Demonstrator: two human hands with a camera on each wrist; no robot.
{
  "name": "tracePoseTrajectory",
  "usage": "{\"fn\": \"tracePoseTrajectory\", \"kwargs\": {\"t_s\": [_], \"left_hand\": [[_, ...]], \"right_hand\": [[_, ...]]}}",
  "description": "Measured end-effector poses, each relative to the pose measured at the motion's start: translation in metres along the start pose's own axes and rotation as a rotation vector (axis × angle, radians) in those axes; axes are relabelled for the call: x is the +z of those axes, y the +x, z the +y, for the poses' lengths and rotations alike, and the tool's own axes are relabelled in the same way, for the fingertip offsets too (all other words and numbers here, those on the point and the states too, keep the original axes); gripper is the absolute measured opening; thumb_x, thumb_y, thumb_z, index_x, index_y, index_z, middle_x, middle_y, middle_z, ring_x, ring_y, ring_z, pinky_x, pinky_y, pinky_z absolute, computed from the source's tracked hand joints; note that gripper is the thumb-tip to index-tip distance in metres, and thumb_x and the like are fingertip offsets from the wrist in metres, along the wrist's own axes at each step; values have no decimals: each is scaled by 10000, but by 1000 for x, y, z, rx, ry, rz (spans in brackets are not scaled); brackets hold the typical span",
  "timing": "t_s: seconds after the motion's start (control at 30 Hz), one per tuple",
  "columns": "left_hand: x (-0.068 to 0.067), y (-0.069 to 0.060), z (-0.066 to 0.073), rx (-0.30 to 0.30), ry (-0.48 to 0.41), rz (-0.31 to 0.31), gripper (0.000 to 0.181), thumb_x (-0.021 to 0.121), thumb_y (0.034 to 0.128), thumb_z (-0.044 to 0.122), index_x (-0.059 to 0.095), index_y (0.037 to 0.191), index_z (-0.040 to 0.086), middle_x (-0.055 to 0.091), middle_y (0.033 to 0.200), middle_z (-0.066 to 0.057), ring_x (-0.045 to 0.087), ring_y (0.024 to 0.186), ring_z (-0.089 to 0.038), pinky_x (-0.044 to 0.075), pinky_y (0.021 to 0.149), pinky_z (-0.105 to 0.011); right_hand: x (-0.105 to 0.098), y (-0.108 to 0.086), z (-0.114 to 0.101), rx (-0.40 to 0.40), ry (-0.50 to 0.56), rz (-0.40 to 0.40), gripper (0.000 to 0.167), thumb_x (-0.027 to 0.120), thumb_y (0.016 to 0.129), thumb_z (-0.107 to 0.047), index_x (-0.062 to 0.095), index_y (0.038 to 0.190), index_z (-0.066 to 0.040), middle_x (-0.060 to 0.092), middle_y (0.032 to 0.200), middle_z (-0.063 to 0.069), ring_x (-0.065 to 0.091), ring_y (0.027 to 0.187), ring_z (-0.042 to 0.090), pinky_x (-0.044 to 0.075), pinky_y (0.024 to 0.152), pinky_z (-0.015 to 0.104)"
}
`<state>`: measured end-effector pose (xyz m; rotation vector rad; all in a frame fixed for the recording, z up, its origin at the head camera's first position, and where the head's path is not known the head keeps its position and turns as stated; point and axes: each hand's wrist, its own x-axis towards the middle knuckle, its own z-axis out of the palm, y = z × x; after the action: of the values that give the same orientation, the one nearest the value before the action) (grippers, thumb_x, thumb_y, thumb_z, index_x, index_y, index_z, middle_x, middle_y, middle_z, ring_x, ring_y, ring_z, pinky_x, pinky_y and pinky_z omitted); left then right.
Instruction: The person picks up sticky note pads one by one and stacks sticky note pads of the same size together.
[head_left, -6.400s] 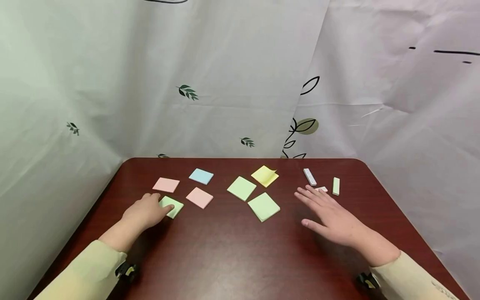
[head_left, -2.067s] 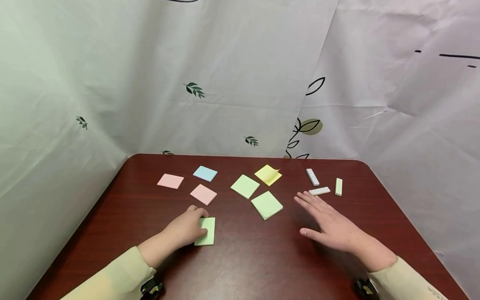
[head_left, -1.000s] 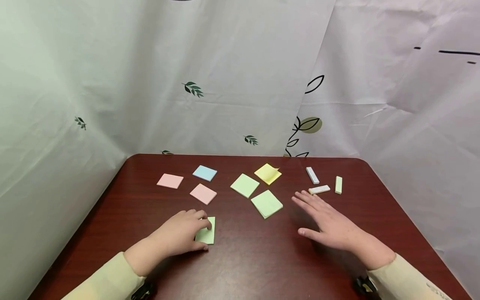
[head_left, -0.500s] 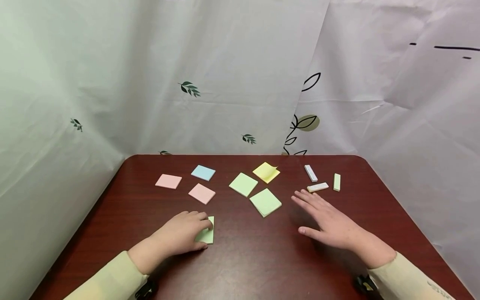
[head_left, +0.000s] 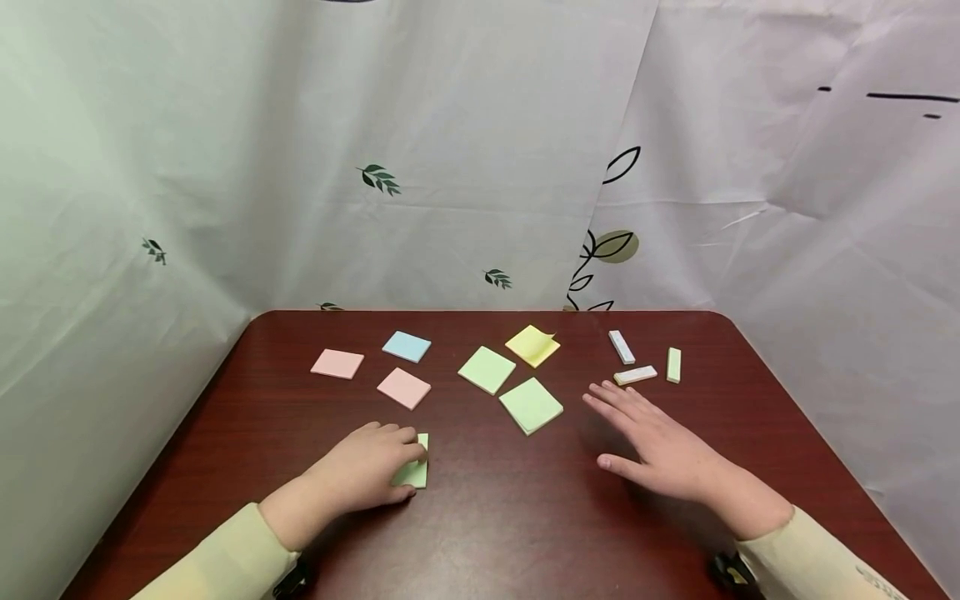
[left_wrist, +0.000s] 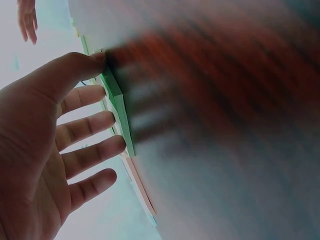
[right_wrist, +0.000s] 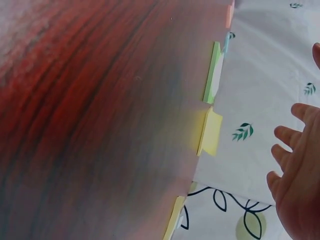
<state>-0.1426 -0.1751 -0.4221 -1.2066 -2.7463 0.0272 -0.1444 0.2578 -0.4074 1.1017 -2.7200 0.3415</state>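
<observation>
A small green sticky-note pad (head_left: 413,473) lies on the table, partly covered by my left hand (head_left: 363,467). In the left wrist view its thumb reaches the pad's near corner and the loosely bent fingers lie along the pad (left_wrist: 116,95); how firmly they press is unclear. My right hand (head_left: 660,446) is spread with straight fingers, holding nothing, just in front of a white bar (head_left: 636,375). Between the hands are two larger green pads, one (head_left: 531,406) nearer and one (head_left: 487,370) behind it, plus a yellow pad (head_left: 531,346) with its top sheet curling up.
Beyond the left hand lie two pink pads, one (head_left: 337,363) farther left and one (head_left: 403,388) nearer, and a blue pad (head_left: 407,346). Another white bar (head_left: 622,347) and a pale green bar (head_left: 673,365) lie at the back right. A pale curtain (head_left: 450,150) hangs behind the dark red table (head_left: 480,542).
The left hand brought the small green pad rightward and nearer, turning it. Its thumb then shifted from the pad's top to the near edge. Over the last second both hands stay nearly still.
</observation>
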Motion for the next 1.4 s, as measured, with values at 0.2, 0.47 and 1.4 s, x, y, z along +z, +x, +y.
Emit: {"fn": "tracePoseTrajectory", "kwargs": {"t_s": [0.2, 0.47, 1.4], "left_hand": [[-2, -1, 1, -5, -16, 7, 266, 783, 741, 362, 683, 940, 216, 559, 878, 65, 551, 769, -151, 464, 704, -375], [-3, -3, 0, -47, -76, -22, 197, 708, 811, 289, 727, 992, 216, 599, 947, 66, 580, 849, -157, 484, 756, -385], [0, -8, 2, -67, -102, -7, 244, 740, 783, 224, 712, 1026, 215, 592, 986, 58, 580, 916, -156, 490, 778, -381]], "right_hand": [[0, 0, -1, -6, -7, 5, 796, 702, 904, -393, 322, 1556, -140, 297, 1600, 44, 244, 1479, 286, 100, 1194, 324], [-1, 0, -2, -11, -5, 14, 813, 718, 894, -368, 305, 1563, -160, 312, 1592, 53, 229, 1486, 264, 91, 1194, 311], [2, -1, -5, -6, 13, 19, 808, 717, 896, -358, 304, 1563, -165, 314, 1591, 46, 229, 1487, 259, 90, 1191, 294]]}}
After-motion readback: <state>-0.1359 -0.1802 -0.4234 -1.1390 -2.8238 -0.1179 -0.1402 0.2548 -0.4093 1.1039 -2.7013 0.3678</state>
